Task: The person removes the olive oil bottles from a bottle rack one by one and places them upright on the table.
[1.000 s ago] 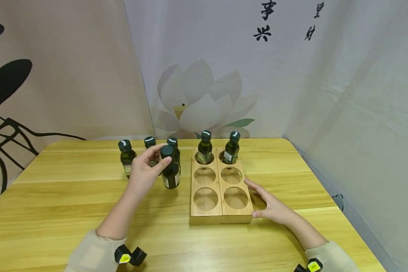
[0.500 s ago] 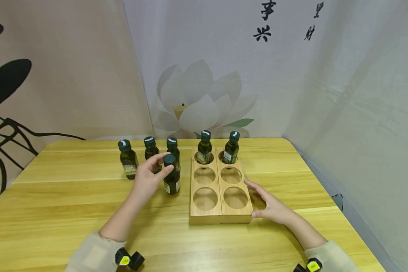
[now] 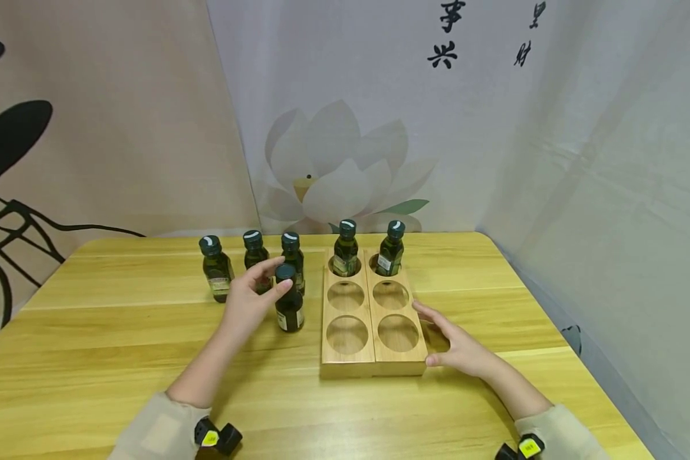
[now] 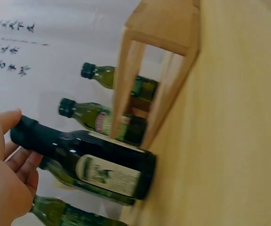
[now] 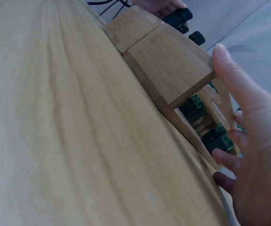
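Note:
My left hand (image 3: 250, 297) pinches a small dark green glass bottle (image 3: 289, 313) by its capped neck, thumb in front and fingers behind. In the left wrist view this bottle (image 4: 98, 165) is upright relative to the table and shows a cream label; whether its base touches the tabletop I cannot tell. My right hand (image 3: 457, 345) rests against the right side of a two-part wooden rack (image 3: 347, 369), its thumb at the near corner and its fingers extended. Two bottles, a left one (image 3: 345, 249) and a right one (image 3: 391, 250), stand in the rack's far holes.
Three more bottles stand on the wooden table (image 3: 121, 358) behind my left hand: one at the left (image 3: 216, 271), a partly covered middle one (image 3: 255, 252) and a right one (image 3: 292, 252). The rack's nearer round holes hold nothing. A printed curtain (image 3: 345, 128) hangs behind.
My left hand has lowered the bottle and brought it slightly nearer and to the right, mostly in the first half second. My right hand and the rack have stayed in place.

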`<state>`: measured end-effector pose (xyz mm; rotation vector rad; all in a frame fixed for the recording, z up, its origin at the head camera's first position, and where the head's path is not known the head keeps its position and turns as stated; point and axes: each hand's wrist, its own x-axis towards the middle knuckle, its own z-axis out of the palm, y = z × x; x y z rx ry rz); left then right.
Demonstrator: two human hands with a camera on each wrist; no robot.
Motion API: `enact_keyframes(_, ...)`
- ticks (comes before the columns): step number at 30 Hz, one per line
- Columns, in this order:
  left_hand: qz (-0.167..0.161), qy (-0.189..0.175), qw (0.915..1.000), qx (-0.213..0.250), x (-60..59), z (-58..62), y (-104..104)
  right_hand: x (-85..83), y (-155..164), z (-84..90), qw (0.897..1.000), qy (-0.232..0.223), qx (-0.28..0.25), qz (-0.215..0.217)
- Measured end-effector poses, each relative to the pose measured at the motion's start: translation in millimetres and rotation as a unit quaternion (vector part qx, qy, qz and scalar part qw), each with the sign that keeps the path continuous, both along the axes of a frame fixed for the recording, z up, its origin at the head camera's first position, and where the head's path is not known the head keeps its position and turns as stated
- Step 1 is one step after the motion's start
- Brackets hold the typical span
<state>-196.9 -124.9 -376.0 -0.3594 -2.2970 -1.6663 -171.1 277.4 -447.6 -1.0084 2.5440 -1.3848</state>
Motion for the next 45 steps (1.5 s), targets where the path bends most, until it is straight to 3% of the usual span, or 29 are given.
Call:
enact_keyframes(10,-0.007,0.104,0.9940,0.034,7.4,36.6,20,-0.1,1,-0.7,1.000,-0.005,0.001,-0.004)
enact_keyframes(14,-0.021,0.125,0.9904,0.056,10.5,47.9,36,-0.4,-1,-0.2,1.000,-0.011,0.004,-0.008)
enact_keyframes(22,-0.052,0.139,0.9864,0.071,5.6,56.2,70,-1.0,-1,-0.4,1.000,-0.003,0.001,-0.004)
enact_keyframes(32,-0.106,0.098,0.9875,0.062,-9.6,56.4,111,1.7,-1,0.6,1.000,-0.016,0.000,-0.008)
enact_keyframes(45,-0.114,0.010,0.9933,0.014,-40.7,53.8,152,-0.2,-1,0.5,1.000,-0.011,-0.002,-0.005)
